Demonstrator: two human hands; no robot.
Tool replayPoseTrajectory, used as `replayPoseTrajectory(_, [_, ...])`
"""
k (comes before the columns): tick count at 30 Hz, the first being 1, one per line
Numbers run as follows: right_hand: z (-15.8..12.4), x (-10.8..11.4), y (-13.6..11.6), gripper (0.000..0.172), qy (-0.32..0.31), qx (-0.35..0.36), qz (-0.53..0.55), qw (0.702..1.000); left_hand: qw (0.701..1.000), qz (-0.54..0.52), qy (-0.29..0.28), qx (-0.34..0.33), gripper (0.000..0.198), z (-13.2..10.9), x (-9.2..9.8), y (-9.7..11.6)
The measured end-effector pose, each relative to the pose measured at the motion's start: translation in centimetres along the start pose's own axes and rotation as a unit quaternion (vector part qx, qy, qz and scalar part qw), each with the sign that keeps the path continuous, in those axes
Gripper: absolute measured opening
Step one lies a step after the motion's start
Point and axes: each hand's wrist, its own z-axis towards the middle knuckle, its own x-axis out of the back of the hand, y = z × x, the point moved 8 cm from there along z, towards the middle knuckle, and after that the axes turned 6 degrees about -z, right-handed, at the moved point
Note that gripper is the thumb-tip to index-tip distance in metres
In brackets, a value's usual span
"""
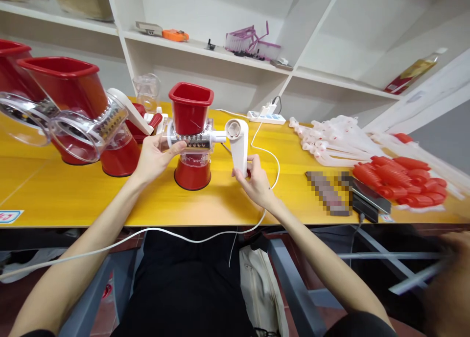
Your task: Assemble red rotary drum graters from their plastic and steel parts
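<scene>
One grater (192, 174) stands upright on the table (220, 204), your left hand (156, 156) gripping its side, your right hand (256, 182) holding the crank (239, 150) low. Hopper (190, 112) and drum (200, 141) look fitted; whether the crank is fully seated, I can't tell.

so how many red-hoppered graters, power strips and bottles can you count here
Red-hoppered graters: 3
Power strip: 1
Bottle: 1
Total: 5
</scene>
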Motion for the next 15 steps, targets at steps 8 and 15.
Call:
replayPoseTrajectory(8, [0.8,-1.7,0.8,0.032,0.070,0.045,-0.078,0.993,1.000,0.010,0.014,-0.015,0.041,-0.3,0.5,0.2])
replayPoseTrajectory(15, [1.8,-3.4,1.4,0.033,0.067,0.049,-0.035,0.996,1.000,0.017,0.006,-0.016,0.039,-0.2,0.6,-0.1])
